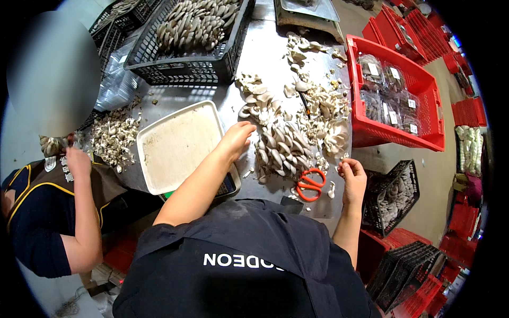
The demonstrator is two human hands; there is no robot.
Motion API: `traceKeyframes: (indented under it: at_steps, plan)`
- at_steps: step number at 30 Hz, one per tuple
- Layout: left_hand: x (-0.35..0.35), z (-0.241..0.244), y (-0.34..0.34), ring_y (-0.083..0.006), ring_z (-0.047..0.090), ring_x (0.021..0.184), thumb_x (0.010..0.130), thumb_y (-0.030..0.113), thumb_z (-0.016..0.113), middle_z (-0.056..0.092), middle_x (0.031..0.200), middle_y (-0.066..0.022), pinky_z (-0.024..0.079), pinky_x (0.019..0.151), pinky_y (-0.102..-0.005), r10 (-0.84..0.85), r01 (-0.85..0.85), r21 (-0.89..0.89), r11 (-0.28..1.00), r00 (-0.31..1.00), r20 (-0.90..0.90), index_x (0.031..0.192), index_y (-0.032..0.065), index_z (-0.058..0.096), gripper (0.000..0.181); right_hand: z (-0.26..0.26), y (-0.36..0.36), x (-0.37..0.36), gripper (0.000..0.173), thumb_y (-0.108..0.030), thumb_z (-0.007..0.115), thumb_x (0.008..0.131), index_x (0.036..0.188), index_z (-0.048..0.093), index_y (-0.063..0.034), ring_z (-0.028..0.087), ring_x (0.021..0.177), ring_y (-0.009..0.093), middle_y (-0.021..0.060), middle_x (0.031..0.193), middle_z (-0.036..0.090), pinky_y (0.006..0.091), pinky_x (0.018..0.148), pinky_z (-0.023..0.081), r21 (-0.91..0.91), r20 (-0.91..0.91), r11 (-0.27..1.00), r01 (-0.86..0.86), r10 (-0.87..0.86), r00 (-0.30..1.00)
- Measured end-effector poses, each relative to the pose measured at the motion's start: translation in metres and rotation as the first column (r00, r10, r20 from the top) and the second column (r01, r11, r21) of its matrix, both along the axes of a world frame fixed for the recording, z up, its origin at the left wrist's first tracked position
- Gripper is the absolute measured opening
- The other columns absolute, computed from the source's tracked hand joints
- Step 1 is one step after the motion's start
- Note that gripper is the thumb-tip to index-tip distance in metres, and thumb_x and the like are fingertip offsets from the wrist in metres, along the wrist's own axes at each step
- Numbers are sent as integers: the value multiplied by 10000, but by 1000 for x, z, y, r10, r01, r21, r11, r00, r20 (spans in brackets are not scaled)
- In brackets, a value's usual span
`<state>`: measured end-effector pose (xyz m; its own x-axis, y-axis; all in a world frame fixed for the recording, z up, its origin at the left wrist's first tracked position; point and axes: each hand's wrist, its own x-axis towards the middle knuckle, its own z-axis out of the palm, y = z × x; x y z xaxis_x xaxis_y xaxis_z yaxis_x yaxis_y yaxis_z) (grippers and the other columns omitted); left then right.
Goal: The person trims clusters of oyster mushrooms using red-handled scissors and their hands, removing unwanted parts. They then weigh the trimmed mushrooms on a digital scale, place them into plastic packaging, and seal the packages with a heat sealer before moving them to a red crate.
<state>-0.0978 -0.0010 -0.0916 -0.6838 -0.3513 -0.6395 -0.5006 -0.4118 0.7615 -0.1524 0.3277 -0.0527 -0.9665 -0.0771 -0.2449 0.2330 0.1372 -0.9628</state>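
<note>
My left hand (237, 139) hovers between the weighing scale's cream tray (181, 145) and a cluster of grey oyster mushrooms (283, 149). Its fingers are loosely bent, and I see nothing in them. At the table's right edge, my right hand (353, 177) has thumb and fingertips close together. Whether a small scrap is pinched there cannot be made out. Red-handled scissors (311, 185) lie between the cluster and this hand, their blades hidden. Past the cluster are more loose oyster mushrooms (260, 101) and a heap of pale trimmings (318, 103). A dark slim tool (304, 101) rests among them.
A black crate (179, 65) of mushrooms stands on the metal table, near clear plastic boxes (117, 79). To the right, a red crate (352, 95) holds packed, labelled boxes. At left a co-worker (51, 222) sits by another trimmings pile (113, 139). Another scale (310, 12) stands at the far end.
</note>
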Motion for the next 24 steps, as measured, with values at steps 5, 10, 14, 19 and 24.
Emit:
traceKeyframes:
  at_steps: [5, 10, 14, 19, 24]
  plan:
    - [-43, -3, 12, -94, 438, 623, 839, 296, 616, 539, 749, 48, 379, 609, -252, -5, -31, 169, 985, 978, 208, 858, 122, 590, 177, -6, -1, -13, 109, -59, 575, 866, 955, 599, -1, 564, 762, 96, 39, 867, 612, 220, 704, 457, -23, 31, 997, -78, 79, 996]
    - [-65, -42, 3, -159, 600, 715, 850, 270, 610, 633, 848, -57, 506, 645, -311, 19, -51, 220, 974, 989, 146, 929, 62, 608, 223, -15, -3, -34, 113, -66, 586, 859, 948, 600, 1, 566, 757, 97, 37, 858, 612, 225, 699, 457, -36, 89, 995, -92, 95, 992]
    - [-71, -81, -4, -260, 619, 835, 843, 218, 614, 652, 953, -113, 512, 729, -375, 161, -214, 474, 854, 975, 150, 956, 29, 627, 221, -13, -20, -56, 118, -66, 592, 853, 944, 600, 9, 571, 754, 108, 52, 851, 614, 233, 696, 462, 35, 78, 979, -201, 198, 977]
    - [-70, -48, -2, -175, 523, 926, 847, 420, 570, 611, 1038, -40, 336, 803, -428, 57, -100, 344, 933, 989, 133, 1070, 172, 581, 333, -20, -45, -72, 129, -69, 593, 857, 958, 589, 12, 576, 760, 123, 58, 851, 608, 243, 696, 474, -32, -34, 961, -275, 274, 961]
    - [-66, -30, -15, -135, 583, 695, 833, 397, 600, 636, 842, 14, 343, 703, -334, 6, -60, 520, 852, 994, 105, 888, 183, 625, 223, 13, -93, -59, 105, -44, 574, 864, 960, 579, -3, 562, 792, 111, 33, 859, 582, 232, 717, 461, -169, -115, 919, -355, 340, 934]
